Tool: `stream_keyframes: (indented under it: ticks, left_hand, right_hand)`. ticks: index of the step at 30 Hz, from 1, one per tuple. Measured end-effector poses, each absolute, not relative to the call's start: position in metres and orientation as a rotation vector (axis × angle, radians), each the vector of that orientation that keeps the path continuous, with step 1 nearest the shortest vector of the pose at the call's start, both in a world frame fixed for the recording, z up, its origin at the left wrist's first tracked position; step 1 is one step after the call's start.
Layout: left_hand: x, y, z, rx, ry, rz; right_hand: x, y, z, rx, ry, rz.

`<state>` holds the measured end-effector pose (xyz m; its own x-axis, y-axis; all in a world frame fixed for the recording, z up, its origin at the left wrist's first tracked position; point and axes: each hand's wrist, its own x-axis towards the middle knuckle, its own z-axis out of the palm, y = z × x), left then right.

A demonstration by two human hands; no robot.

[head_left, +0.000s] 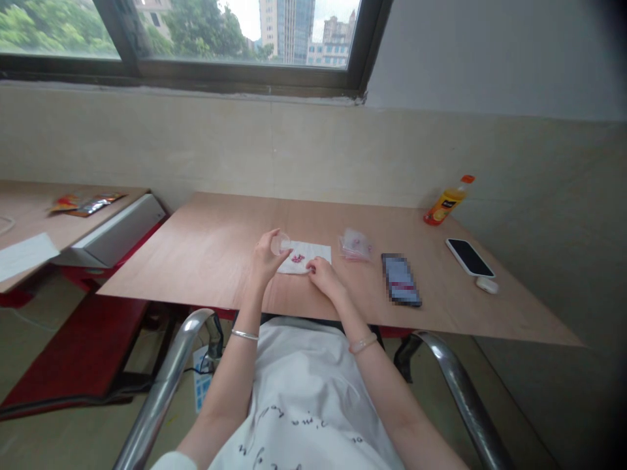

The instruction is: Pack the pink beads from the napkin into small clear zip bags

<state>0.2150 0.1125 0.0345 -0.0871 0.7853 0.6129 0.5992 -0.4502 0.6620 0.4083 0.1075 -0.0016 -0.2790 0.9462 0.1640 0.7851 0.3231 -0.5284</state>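
Just over the left side of a white sheet (313, 250), my left hand (266, 256) is raised, with a clear, round-looking plastic piece (279, 244) between thumb and fingers. Its exact kind is too faint to make out. A small heap of dark red bead-like bits (297, 259) lies on the sheet between my hands. At the sheet's lower right corner, my right hand (324, 277) has its fingertips pinched together close to the surface. Whatever they hold, if anything, is too small to name. Right of the sheet lies a pile of small clear plastic bags (355, 245).
A dark phone (401, 279) lies right of my hands, with a white-edged phone (470, 258) and a small white case (487, 285) farther right. An orange drink bottle (447, 203) stands by the wall. Metal chair armrests (164, 391) flank me below the wooden table (196, 261).
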Motion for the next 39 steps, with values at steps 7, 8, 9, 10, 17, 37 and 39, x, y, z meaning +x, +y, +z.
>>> stream_keyframes:
  ticks: [7,8,9,10,17,37,39]
  left_hand:
    - [0.213,0.105,0.045,2.014,1.532,1.534]
    - [0.214,0.103,0.046,2.024,1.53,1.523]
    - [0.216,0.101,0.046,2.036,1.529,1.51]
    - [0.217,0.099,0.046,2.051,1.532,1.494]
    - [0.225,0.096,0.037,2.091,1.508,1.438]
    - [0.253,0.078,0.033,2.194,1.494,1.296]
    - [0.259,0.074,0.034,2.198,1.463,1.309]
  right_hand:
    - [0.438,0.094,0.008,-1.577,-2.127,0.637]
    - [0.439,0.096,0.01,-1.596,-2.1,0.64]
    - [0.439,0.098,0.012,-1.607,-2.064,0.624]
    - [0.438,0.101,0.013,-1.607,-2.028,0.594]
    - [0.416,0.111,-0.003,-1.577,-2.032,0.455]
    - [0.394,0.081,0.037,-1.189,-1.404,0.446]
    - [0.394,0.075,0.048,-1.165,-1.474,0.478]
